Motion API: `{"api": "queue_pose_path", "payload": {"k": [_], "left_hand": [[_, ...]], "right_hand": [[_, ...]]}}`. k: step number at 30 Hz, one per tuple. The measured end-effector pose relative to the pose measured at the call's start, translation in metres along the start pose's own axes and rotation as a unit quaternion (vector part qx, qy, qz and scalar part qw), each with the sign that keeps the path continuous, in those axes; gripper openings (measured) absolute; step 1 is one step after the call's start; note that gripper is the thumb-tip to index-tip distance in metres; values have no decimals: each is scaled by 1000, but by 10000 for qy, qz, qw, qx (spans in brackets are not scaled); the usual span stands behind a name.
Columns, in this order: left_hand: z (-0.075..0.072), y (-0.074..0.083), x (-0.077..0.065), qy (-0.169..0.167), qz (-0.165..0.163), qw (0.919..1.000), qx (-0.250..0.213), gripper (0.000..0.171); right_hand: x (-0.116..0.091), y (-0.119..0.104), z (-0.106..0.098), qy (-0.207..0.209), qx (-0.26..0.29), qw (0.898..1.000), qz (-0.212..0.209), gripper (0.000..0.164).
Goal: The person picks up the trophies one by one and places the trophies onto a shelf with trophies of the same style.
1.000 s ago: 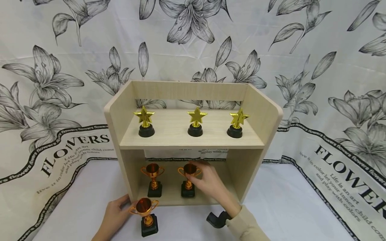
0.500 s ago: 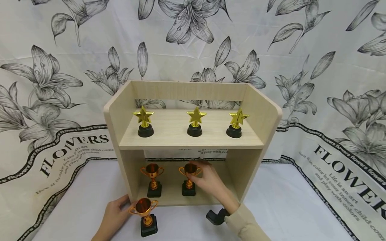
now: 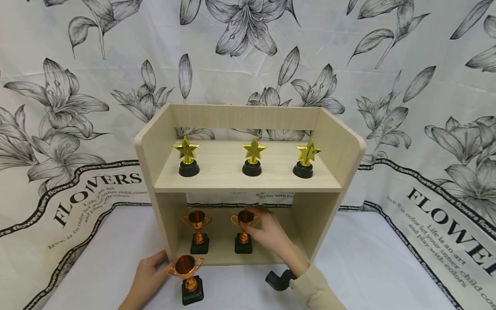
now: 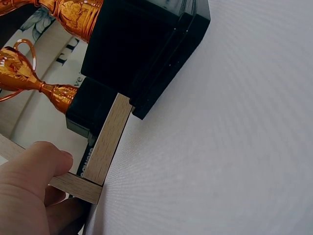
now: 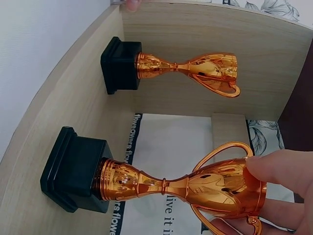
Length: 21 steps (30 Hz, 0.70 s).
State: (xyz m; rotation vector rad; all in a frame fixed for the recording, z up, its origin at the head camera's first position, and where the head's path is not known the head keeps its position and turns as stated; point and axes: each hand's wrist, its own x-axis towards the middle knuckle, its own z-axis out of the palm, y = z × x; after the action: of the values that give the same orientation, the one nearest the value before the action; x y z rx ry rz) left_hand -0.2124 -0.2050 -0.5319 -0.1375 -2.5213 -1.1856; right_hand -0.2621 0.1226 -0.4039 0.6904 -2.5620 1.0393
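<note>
The right hand (image 3: 269, 230) grips the cup of a copper-orange trophy (image 3: 243, 234), thumb on its near side. In the right wrist view this trophy (image 5: 166, 186) stands upright with its black base on the lower shelf board. A matching trophy (image 3: 198, 232) stands to its left in the same compartment. The left hand (image 3: 149, 273) holds the lower front of the wooden shelf unit's left side panel (image 4: 76, 186), thumb on one face and fingers on the other. A third orange trophy (image 3: 187, 280) stands on the table just right of the left hand, overlapping its fingertips in the head view.
Three gold star trophies (image 3: 252, 157) with round black bases line the upper board (image 3: 221, 178). A black curved object (image 3: 280, 280) lies on the white table (image 3: 368, 267) below the right wrist. A flower-print cloth (image 3: 248, 82) hangs behind the shelf.
The trophy in the right hand has shifted very slightly to the right along the lower board. The left hand and the other trophies stay where they were.
</note>
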Motion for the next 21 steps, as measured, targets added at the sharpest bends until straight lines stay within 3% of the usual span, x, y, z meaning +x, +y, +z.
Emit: {"api": "queue_pose_path", "payload": {"k": [21], "left_hand": [[3,-1,-1,118,178,9998,7,43]], "right_hand": [[-3,-2,-5,-204,-136,9997,30,42]]}}
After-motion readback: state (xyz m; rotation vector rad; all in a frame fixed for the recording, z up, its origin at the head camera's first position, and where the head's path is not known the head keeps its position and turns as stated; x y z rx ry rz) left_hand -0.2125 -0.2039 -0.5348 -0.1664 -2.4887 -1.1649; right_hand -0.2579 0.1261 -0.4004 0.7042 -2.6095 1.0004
